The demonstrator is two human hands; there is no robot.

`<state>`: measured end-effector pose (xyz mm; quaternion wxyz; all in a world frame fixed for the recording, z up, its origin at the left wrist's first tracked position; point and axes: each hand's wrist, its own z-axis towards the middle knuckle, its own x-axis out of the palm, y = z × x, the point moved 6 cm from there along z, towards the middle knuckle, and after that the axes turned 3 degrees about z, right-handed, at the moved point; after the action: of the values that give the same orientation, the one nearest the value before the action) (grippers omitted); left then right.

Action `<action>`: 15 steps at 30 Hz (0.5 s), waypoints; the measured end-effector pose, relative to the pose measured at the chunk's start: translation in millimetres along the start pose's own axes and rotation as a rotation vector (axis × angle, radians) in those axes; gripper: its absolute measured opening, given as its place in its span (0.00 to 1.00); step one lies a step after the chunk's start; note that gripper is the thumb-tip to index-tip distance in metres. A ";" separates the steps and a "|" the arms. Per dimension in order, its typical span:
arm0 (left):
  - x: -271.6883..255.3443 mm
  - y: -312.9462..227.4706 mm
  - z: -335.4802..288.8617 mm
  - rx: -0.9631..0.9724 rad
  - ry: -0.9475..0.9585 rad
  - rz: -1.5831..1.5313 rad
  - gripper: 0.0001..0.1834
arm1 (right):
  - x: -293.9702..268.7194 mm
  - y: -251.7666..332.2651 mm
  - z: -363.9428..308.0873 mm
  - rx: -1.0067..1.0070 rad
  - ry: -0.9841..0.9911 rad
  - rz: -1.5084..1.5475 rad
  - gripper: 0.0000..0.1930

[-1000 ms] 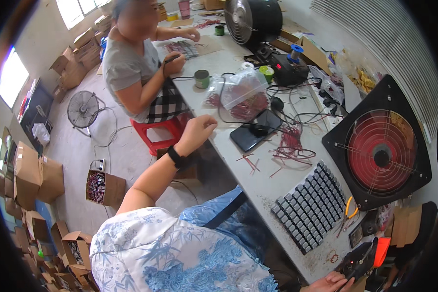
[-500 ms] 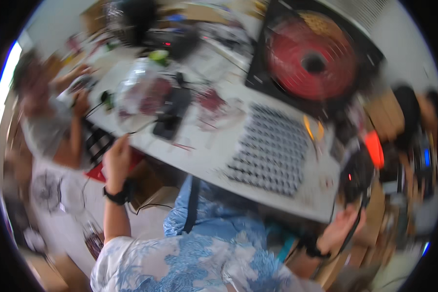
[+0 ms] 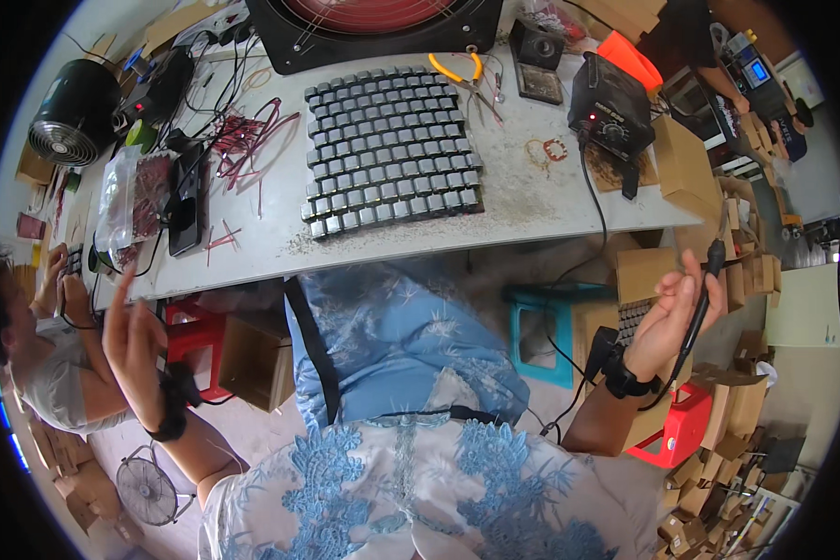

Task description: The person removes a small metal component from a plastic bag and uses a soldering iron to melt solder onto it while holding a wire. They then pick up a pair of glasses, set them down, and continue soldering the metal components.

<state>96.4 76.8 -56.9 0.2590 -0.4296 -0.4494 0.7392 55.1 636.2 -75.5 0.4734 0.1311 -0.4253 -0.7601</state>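
Note:
My right hand, closed with the wrist turned up, holds a black soldering iron to the right of the table's front edge. Its cord hangs down past a black wristband. The tip end points upward. My left hand is raised off the table's left front edge, fingers stretched and apart, with nothing in it. Nearest to it on the table are a clear plastic bag of dark red pieces and a black phone-like slab. Between both hands, farther back, a block of small metal-faced parts lies in close rows.
Orange-handled pliers, loose red wires and a soldering station with a red light are on the table. A large black-framed fan stands behind. At left sits another person. Stools and cardboard boxes stand below.
The view has swung round and steadied, so the rows of parts now sit near the middle. My left hand's fingers have spread; my right hand still holds the iron.

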 end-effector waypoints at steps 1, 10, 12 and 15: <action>14.8 -11.9 -16.6 0.013 0.110 -0.100 0.20 | 0.8 3.2 -4.4 -0.004 0.012 -0.012 0.13; 278.9 -130.3 -100.2 0.685 1.190 -0.032 0.09 | 73.2 25.4 -70.0 -0.064 0.481 0.138 0.09; 295.8 -142.7 -107.8 0.790 1.188 0.003 0.07 | 72.4 24.6 -68.4 -0.210 0.574 -0.037 0.07; 308.1 -152.2 -106.8 0.645 1.288 -0.280 0.06 | 62.4 24.9 -62.8 -0.264 0.571 -0.292 0.12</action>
<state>35.6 431.2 -70.1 0.6773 -0.6201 -0.0187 0.3956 75.8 546.8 -81.5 0.4724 0.3357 -0.1505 -0.8009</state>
